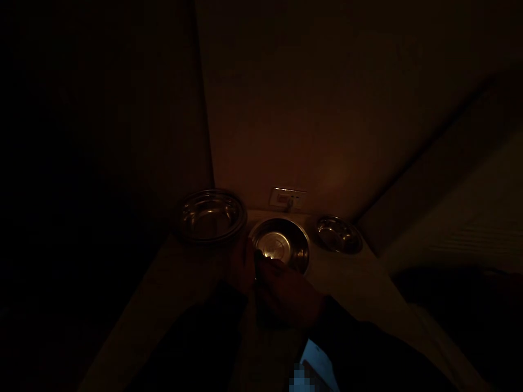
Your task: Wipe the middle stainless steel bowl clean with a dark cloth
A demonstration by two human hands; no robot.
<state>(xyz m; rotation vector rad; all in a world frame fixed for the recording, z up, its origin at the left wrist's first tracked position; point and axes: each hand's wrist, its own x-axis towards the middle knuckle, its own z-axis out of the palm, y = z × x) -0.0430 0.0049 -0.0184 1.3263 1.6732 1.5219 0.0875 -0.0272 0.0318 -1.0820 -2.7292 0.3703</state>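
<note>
The scene is very dark. A round metal bowl (300, 231) stands in the middle of the table, light glinting off its bottom. Over its near left rim, my left hand (242, 268) and my right hand (288, 294) come close together. The fingers of my right hand are bent, closed round something small and dark that I cannot make out. My left hand is mostly in shadow beside it, and its fingers cannot be told apart.
Wide metal dishes (241, 220) stand at the left of the table (347, 283), and a smaller metal bowl (353, 245) is at the right. Behind, a socket panel (300, 197) is on the wall. A lit screen (317, 362) shows below my right forearm.
</note>
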